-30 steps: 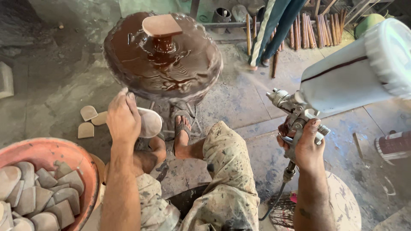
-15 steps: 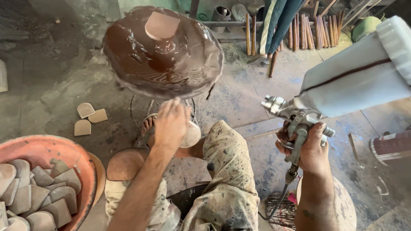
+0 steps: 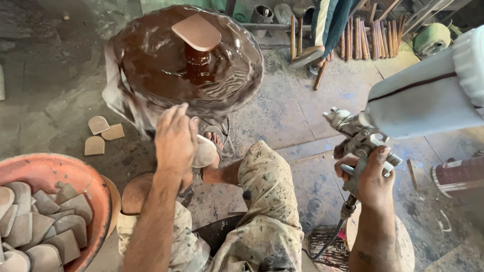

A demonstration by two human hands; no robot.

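My left hand [image 3: 175, 137] grips a pale flat rounded piece [image 3: 205, 152] just below the rim of a round turntable [image 3: 151, 75] coated in glossy brown paint. Another flat piece [image 3: 197, 31] sits on the post at the turntable's middle. My right hand [image 3: 372, 177] holds a metal spray gun [image 3: 359, 136] with a big white cup [image 3: 428, 95], its nozzle pointing left toward the turntable. My paint-spattered trouser leg [image 3: 267, 201] lies between both hands.
An orange basin [image 3: 80, 176] at the lower left holds several pale flat pieces [image 3: 45, 226]. Three more pieces [image 3: 102, 133] lie on the concrete floor. Wooden sticks [image 3: 353, 35] and another person's legs [image 3: 325, 25] are at the back. A hose [image 3: 330, 242] hangs from the gun.
My left hand carried the pale piece from beside the basin rightward and up to the turntable's near rim. The piece on the turntable post has turned. The spray gun stayed nearly still.
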